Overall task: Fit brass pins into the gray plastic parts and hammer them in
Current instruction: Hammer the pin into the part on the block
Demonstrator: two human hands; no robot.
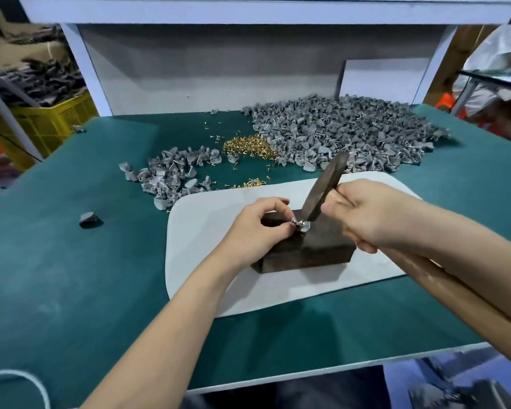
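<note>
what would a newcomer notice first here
At centre, the left hand pinches a gray part on a dark wooden block while the right hand holds a hammer on it. Behind, a heap of gray parts fills the back right, with brass pins beside it.

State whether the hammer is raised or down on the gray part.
Down: the hammer has its lower end on the gray part atop the dark block.
</note>
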